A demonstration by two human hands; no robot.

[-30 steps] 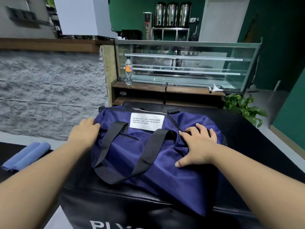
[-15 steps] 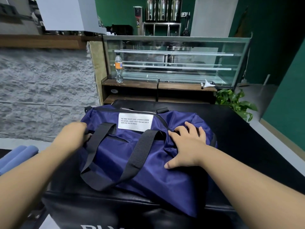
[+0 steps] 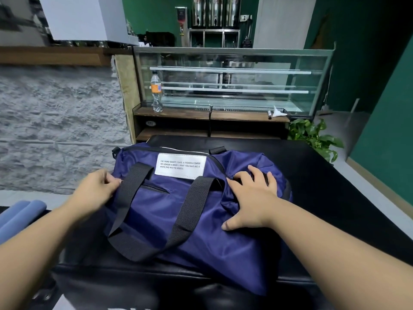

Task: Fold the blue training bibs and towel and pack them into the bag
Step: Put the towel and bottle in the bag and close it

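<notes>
From where I'm watching, the biggest thing is the black padded counter point(image 3: 324, 186), with white letters on its near face cut off at the bottom edge, can't read them. On top of it sits the navy bag point(image 3: 201, 220), my landmark for everything else. Its black webbing handle point(image 3: 143, 220) loops down the front, and the white label point(image 3: 180, 166) near the bag's top has small print; I make out "QUALITY CLASS, A FASHION CONFIDE" and "WHAT YOU HAVE BAG IS", the rest is too fine. Left of the bag, off the counter, lie rolled light-blue cloths point(image 3: 20, 218). On the bag's right end, the right hand point(image 3: 252, 200) rests flat, fingers spread wide. At the bag's left end, the left hand point(image 3: 96, 189) has a narrow pinching grip on the fabric beside the handle.
</notes>
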